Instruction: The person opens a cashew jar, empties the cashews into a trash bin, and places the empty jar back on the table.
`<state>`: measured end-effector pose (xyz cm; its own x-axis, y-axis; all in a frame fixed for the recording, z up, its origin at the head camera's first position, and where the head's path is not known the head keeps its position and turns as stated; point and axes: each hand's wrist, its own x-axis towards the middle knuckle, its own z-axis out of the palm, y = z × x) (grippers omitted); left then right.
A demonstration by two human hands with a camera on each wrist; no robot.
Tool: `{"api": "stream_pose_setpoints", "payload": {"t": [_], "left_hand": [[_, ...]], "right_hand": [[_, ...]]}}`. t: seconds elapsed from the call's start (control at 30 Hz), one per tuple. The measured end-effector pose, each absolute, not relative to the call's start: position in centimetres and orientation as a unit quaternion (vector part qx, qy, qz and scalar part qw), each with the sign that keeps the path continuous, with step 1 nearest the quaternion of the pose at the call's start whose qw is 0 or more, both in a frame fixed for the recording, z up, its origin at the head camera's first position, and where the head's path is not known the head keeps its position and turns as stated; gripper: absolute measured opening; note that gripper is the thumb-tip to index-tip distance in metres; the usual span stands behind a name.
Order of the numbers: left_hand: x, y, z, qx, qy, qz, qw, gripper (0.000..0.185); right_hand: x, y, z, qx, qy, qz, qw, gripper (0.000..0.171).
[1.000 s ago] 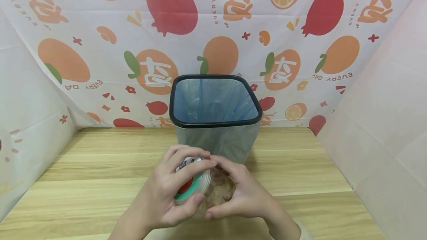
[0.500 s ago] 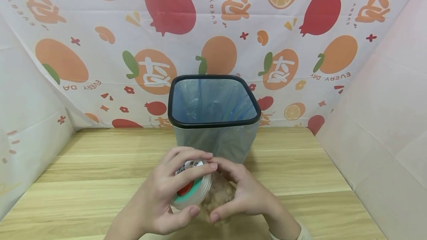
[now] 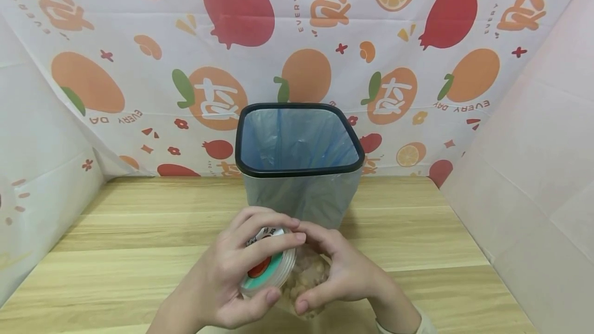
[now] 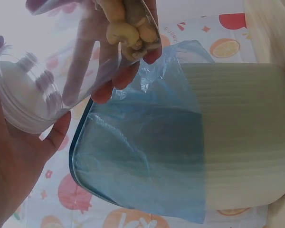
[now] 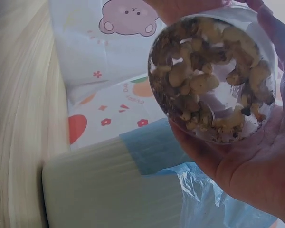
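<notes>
A clear plastic jar with curved tan cashew-like nuts inside is held tilted between both hands, in front of the bin. My left hand grips its round screw lid, which carries a teal, white and red label; fingers lie over the top and the thumb is at the lower edge. On the right, my right hand wraps the jar's body near the base, thumb in front. Lid and jar are together in the head view. The nuts gather toward the base end, seen through the bottom in the right wrist view.
A pale waste bin with a black rim and a blue plastic liner stands just beyond the hands. It sits on a wood-grain table. A fruit-print cloth hangs behind, with white cloth at both sides.
Both hands and the jar have dropped slightly toward me. The left thumb has slid a little lower beside the lid, and the nuts have shifted in the jar.
</notes>
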<state>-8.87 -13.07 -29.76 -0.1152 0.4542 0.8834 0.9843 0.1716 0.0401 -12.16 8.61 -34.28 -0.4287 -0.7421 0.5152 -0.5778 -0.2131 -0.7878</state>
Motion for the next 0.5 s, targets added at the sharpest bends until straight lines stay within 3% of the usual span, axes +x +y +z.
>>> {"api": "stream_pose_setpoints", "payload": {"t": [0.3, 0.5], "left_hand": [[-9.23, -13.14, -30.19, -0.495, -0.695, -0.351, 0.386, 0.044], [-9.37, -13.23, -30.24, -0.489, -0.702, -0.349, 0.382, 0.043]], "right_hand": [[-11.66, 8.0, -34.02, -0.496, 0.681, -0.539, -0.007, 0.09], [-11.73, 7.96, -34.12, -0.488, 0.69, -0.534, -0.012, 0.098]]}}
